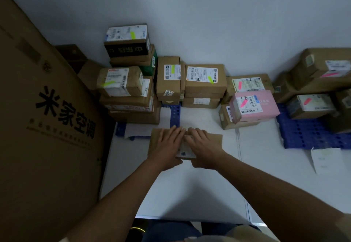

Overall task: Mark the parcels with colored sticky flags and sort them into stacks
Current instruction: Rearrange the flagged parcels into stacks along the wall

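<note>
A flat brown parcel (215,139) lies on the white floor in front of me. My left hand (168,145) lies flat on its left half with the fingers straight. My right hand (202,146) lies on its right half over the white label (185,151), fingers spread; whether it holds a flag is hidden. Behind stand stacks of parcels with green flags (133,35) at the left and centre (210,79). Parcels with pink flags, among them a pink box (254,107), stand at the right.
A very large cardboard box (47,128) with black print fills the left side. Blue plastic pallets (311,135) lie under the stacks at the right and centre. A loose white sheet (326,159) lies on the floor at the right. The wall is close behind the stacks.
</note>
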